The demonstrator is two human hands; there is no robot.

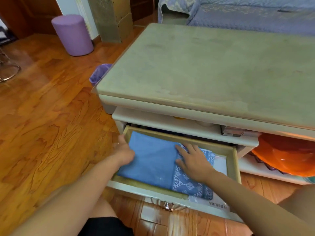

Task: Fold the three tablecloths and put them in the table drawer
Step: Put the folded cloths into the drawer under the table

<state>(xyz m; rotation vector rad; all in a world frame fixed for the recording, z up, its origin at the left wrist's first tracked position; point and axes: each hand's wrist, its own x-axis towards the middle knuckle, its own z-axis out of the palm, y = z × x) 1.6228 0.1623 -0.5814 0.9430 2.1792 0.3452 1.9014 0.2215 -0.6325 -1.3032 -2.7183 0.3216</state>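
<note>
Here the plain blue folded tablecloth [151, 157] lies flat inside the open table drawer [232, 160], on the left part of it. Its long side runs from the front of the drawer to the back, and its far corner points to the back-left corner of the drawer. Beside it on the right, partly under its edge, lies a blue tablecloth with a white geometric pattern [189, 183], also with its long axis going front to back. At the right end of the drawer some white papers [220, 165] show, one with printed letters at the front.

The left hand [123, 150] is at the left wall of the drawer, at the left edge of the plain cloth; if its fingers hold the cloth or are only slipped beside it, one cannot tell. The right hand [192, 159] rests flat with straight spread fingers on the seam where the two cloths meet, gripping nothing.

The drawer belongs to a low pale green coffee table [204, 68] with a dull worn top. On the lower shelf at the right lies an orange plastic basin [286, 154]. The floor [51, 116] is glossy orange-brown wood. On it stand a purple round stool [73, 34] and, just beside the table's left corner, a bin with a purple bag [98, 74]. Behind the table is a sofa with a blue-grey cover [247, 12].
</note>
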